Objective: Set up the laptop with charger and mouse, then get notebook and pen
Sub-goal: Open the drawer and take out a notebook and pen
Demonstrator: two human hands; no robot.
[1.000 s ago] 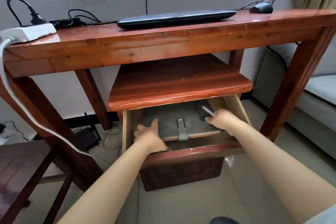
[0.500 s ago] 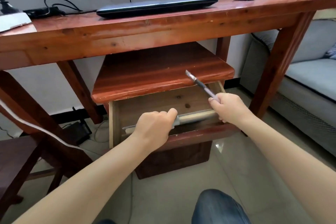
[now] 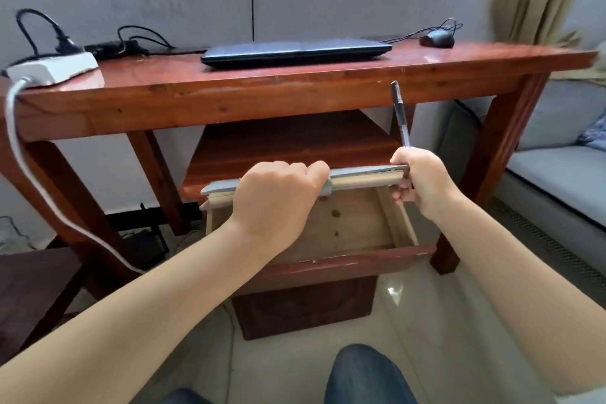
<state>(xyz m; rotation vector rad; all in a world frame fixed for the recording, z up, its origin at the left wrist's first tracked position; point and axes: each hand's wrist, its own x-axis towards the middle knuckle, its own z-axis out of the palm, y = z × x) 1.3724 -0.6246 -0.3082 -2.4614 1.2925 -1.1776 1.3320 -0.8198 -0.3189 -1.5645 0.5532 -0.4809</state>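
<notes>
A grey notebook [image 3: 364, 174] hangs level above the open wooden drawer [image 3: 354, 226], seen edge-on. My left hand [image 3: 278, 197] grips its front edge near the strap. My right hand [image 3: 423, 180] holds the notebook's right end together with a black pen [image 3: 400, 115] that points up. On the red wooden desk [image 3: 295, 88] lies the closed dark laptop [image 3: 295, 52]. A black mouse [image 3: 437, 39] with its cable sits at the right, a black charger brick [image 3: 108, 46] at the left.
A white power strip [image 3: 52, 69] with a grey cable sits on the desk's left end. A low shelf [image 3: 288, 147] lies under the desk, above the drawer. A grey sofa [image 3: 557, 180] stands at the right, a dark chair [image 3: 36, 292] at the left.
Both hands have lifted the notebook out of the drawer and up to the level of the shelf edge. The pen has swung from slanted to nearly upright. The drawer now shows empty.
</notes>
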